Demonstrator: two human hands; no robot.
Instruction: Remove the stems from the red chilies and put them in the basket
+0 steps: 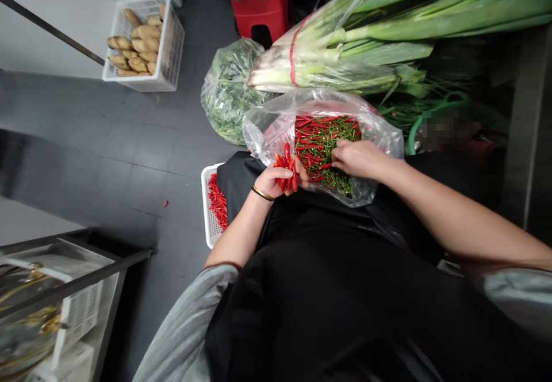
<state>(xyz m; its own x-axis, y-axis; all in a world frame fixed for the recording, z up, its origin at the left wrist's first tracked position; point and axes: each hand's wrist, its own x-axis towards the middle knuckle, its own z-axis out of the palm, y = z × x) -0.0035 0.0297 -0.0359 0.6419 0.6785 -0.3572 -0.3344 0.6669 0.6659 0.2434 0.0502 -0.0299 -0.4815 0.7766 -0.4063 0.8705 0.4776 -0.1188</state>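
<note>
My left hand [276,179] is closed around several stemless red chilies [288,166], which stick up between thumb and fingers. It is at the left rim of a clear plastic bag [269,123] on my lap. Inside the bag lies a heap of small red chilies [311,134] with green stems. Over the right side of that heap, my right hand [351,157] is pinched, and a red chili [326,165] shows at its fingertips. Left of my leg, a white basket [209,215] holds loose red chilies [218,201], partly hidden by dark cloth.
Bundled green onions [319,54] in plastic lie beyond the bag, beside bagged greens [230,91]. A red stool [263,14] stands behind. A crate [170,54] of brown tubers is at far left. One red piece [165,203] lies on the floor. A metal rack [107,278] is lower left.
</note>
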